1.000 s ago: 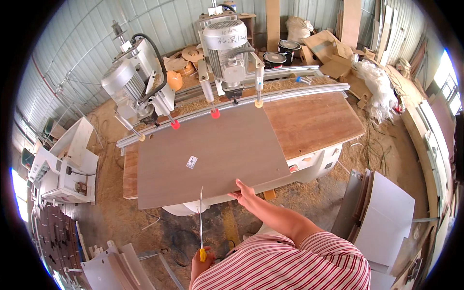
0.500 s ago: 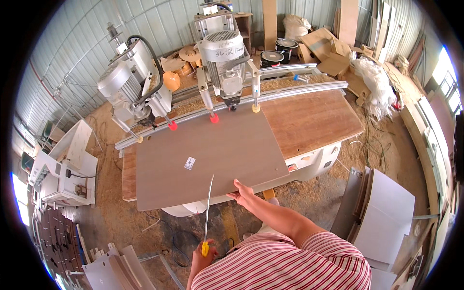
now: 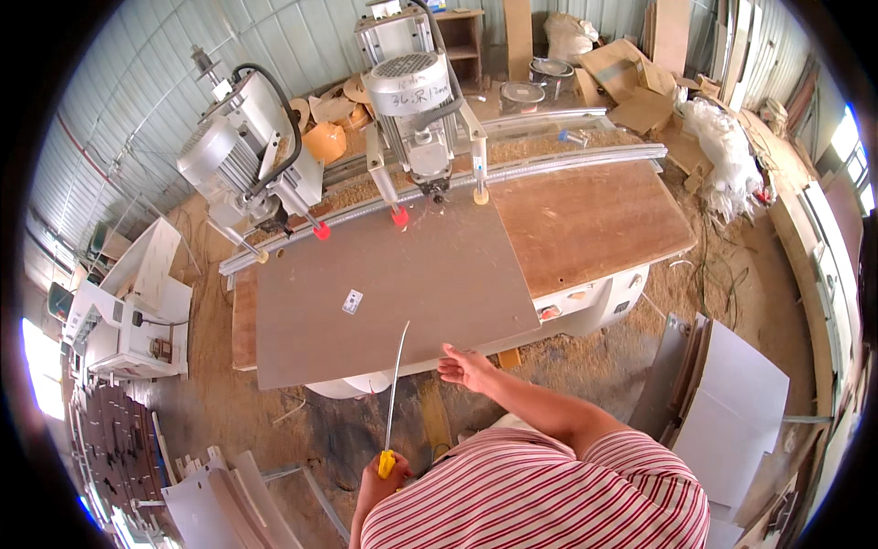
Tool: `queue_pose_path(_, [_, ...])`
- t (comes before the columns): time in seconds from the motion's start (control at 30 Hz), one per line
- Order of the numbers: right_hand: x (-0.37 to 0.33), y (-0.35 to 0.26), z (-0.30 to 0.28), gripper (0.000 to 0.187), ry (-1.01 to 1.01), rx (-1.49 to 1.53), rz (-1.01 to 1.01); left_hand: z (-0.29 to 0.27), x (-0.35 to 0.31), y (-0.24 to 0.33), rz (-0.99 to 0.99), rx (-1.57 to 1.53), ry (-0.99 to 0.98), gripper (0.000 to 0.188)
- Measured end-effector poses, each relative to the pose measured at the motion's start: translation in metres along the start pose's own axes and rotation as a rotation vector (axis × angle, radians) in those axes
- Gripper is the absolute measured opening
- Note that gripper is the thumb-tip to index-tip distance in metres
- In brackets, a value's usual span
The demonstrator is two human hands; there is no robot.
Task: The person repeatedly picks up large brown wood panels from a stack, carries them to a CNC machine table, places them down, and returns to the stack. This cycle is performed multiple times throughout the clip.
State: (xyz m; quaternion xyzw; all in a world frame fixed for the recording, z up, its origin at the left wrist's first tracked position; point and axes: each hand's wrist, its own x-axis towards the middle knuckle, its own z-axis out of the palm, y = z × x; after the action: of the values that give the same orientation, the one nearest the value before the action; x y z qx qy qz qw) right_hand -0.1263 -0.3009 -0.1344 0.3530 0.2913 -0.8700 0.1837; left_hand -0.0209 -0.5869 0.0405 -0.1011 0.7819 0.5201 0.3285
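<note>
My left hand (image 3: 382, 478) is closed round the yellow handle of an air blow gun (image 3: 387, 462). Its long thin metal tube slants up, the tip over the near edge of a grey-brown panel (image 3: 412, 284). My right hand (image 3: 466, 369) is at the panel's front edge, fingers apart and holding nothing; whether it touches the edge I cannot tell. A small white label (image 3: 352, 302) lies on the panel. Wood chips show by the panel's far edge, below a motor head (image 3: 412, 101) of a drilling machine. Red-tipped press feet (image 3: 400, 216) stand along that edge.
A second motor head (image 3: 219, 160) stands to the left. The brown worktop (image 3: 585, 220) extends right of the panel. Stacked panels (image 3: 732, 412) lean at the right, more (image 3: 210, 512) at lower left. Cardboard (image 3: 631, 82), buckets (image 3: 521, 96) and sawdust lie behind.
My right hand has come back off the panel's edge, its fingers loosened. Chips now lie scattered near the far edge, and the buckets behind look hazy. The blow gun stays in my left hand.
</note>
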Motion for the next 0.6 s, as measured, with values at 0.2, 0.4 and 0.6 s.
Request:
queue_pose_path(0.2, [-0.038,-0.028,-0.109,0.016,-0.025,-0.158,-0.039,-0.002,-0.012,0.004,-0.338,-0.17,-0.087,0.01])
queue_pose_path(0.4, [-0.048,-0.06,-0.208,0.01,0.186,0.064,-0.134,-0.014,-0.014,-0.012,-0.228,-0.342,0.055,0.008])
queue_pose_path(0.6, [-0.047,-0.1,-0.207,0.018,0.198,0.038,-0.19,-0.01,-0.011,-0.009,-0.294,-0.688,-0.097,0.017])
